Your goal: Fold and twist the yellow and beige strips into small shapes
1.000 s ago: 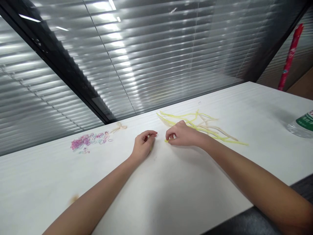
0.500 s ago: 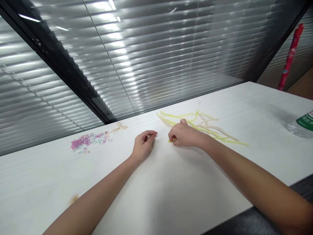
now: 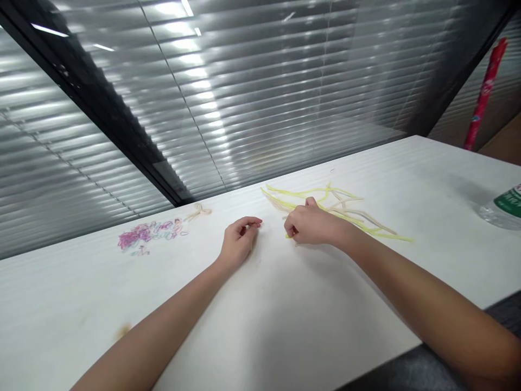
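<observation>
My right hand is closed in a pinch above the white table, with a short end of a yellow band showing below its fingertips. Past that hand and under its wrist lie several long, thin yellow and beige bands, loosely spread. To the left, my left hand rests on the tabletop, fingers curled toward the thumb. A thin pale yellow strand peeks out beneath its palm; most of it is hidden. The two hands are a short gap apart.
A pile of small pink, purple and blue rings lies at the left, with a beige looped band nearby. A clear bottle with a green label is at the right edge. Window blinds and a red stick-like object stand behind.
My right hand has shifted slightly right, away from the left hand, and less of the yellow band shows at its fingertips. My left hand stays in place.
</observation>
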The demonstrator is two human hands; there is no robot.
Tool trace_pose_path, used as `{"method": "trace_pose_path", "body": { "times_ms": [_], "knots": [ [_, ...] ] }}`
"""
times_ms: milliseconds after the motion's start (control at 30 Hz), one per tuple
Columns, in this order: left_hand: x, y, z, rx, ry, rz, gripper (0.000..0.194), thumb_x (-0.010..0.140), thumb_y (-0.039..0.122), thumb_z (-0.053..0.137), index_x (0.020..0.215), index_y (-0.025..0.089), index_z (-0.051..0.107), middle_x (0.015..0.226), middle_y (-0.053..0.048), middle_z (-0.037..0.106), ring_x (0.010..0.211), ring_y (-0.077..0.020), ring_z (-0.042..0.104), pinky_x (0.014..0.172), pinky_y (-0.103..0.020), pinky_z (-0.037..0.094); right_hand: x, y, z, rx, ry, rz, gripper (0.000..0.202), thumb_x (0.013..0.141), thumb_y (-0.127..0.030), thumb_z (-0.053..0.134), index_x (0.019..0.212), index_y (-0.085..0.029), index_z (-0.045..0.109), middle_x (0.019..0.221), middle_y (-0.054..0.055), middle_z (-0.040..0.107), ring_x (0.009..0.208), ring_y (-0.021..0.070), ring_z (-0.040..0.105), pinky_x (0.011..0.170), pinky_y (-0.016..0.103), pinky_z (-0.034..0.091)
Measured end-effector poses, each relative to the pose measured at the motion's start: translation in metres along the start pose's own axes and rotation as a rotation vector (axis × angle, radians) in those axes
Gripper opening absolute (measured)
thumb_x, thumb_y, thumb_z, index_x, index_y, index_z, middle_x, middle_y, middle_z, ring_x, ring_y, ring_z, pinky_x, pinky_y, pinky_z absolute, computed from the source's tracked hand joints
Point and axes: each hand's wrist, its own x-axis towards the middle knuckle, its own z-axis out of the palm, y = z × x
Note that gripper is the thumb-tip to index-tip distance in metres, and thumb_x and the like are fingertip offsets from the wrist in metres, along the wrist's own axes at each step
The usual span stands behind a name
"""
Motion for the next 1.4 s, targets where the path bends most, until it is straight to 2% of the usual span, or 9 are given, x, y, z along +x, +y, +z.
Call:
{"method": "trace_pose_path", "body": {
  "times_ms": [200, 533, 767, 933, 1100, 1267, 1400],
  "knots": [
    [0.0, 0.002, 0.0, -0.006, 0.001, -0.03, 0.022, 0.078, 0.032, 0.056, 0.09, 0.019, 0.07, 0.085, -0.004, 0.07, 0.056, -0.0117, 0.047, 0.053, -0.026, 0.035, -0.001, -0.002, -0.002, -0.013, -0.035, 0.03, 0.016, 0.061, -0.003, 0.055, 0.058, -0.018, 0.061, 0.063, -0.001, 0.063, 0.059, 0.0104, 0.048, 0.084, 0.037, 0.021],
    [0.0, 0.003, 0.0, -0.004, 0.004, -0.012, 0.021, 0.078, 0.03, 0.056, 0.088, 0.018, 0.07, 0.086, -0.005, 0.07, 0.069, -0.015, 0.056, 0.06, -0.026, 0.039, -0.001, -0.002, -0.002, 0.003, -0.033, 0.041, 0.018, 0.059, 0.0, 0.053, 0.057, -0.017, 0.058, 0.062, -0.002, 0.063, 0.058, 0.0096, 0.047, 0.084, 0.038, 0.02],
    [0.0, 0.001, 0.0, -0.004, 0.0, -0.005, 0.022, 0.079, 0.031, 0.056, 0.09, 0.018, 0.07, 0.087, -0.005, 0.07, 0.064, -0.0137, 0.054, 0.059, -0.027, 0.039, -0.001, -0.001, -0.002, -0.001, -0.051, 0.056, 0.016, 0.06, -0.003, 0.056, 0.059, -0.018, 0.059, 0.061, -0.002, 0.062, 0.063, 0.0128, 0.052, 0.086, 0.039, 0.02],
    [0.0, 0.001, 0.0, 0.002, 0.0, -0.004, 0.022, 0.079, 0.031, 0.056, 0.09, 0.018, 0.07, 0.087, -0.005, 0.07, 0.068, -0.0145, 0.055, 0.06, -0.026, 0.039, -0.001, -0.001, -0.002, 0.006, -0.058, 0.075, 0.017, 0.06, -0.002, 0.055, 0.06, -0.018, 0.059, 0.061, -0.003, 0.061, 0.061, 0.0113, 0.051, 0.088, 0.039, 0.02],
    [0.0, 0.002, 0.0, -0.001, -0.002, -0.004, 0.023, 0.079, 0.032, 0.056, 0.091, 0.018, 0.07, 0.087, -0.005, 0.069, 0.064, -0.0131, 0.053, 0.059, -0.026, 0.038, -0.001, 0.001, -0.002, 0.017, -0.061, 0.101, 0.016, 0.06, -0.003, 0.056, 0.06, -0.018, 0.059, 0.06, -0.003, 0.061, 0.06, 0.0108, 0.05, 0.089, 0.04, 0.02],
    [0.0, -0.002, -0.001, 0.065, 0.005, 0.007, 0.024, 0.078, 0.033, 0.058, 0.094, 0.02, 0.069, 0.078, -0.002, 0.066, 0.054, -0.0105, 0.045, 0.055, -0.025, 0.037, -0.005, 0.008, -0.008, 0.044, -0.051, 0.122, 0.018, 0.065, -0.005, 0.057, 0.064, -0.021, 0.065, 0.066, -0.002, 0.065, 0.062, 0.0123, 0.051, 0.088, 0.04, 0.021],
    [0.001, -0.005, -0.001, 0.105, 0.01, 0.078, 0.03, 0.074, 0.026, 0.062, 0.103, 0.021, 0.067, 0.102, -0.004, 0.067, 0.06, -0.0099, 0.05, 0.061, -0.027, 0.044, -0.005, 0.023, -0.012, 0.046, 0.042, 0.143, 0.018, 0.069, -0.009, 0.057, 0.072, -0.023, 0.068, 0.071, 0.0, 0.067, 0.072, 0.0164, 0.054, 0.084, 0.037, 0.022]
  ]
}}
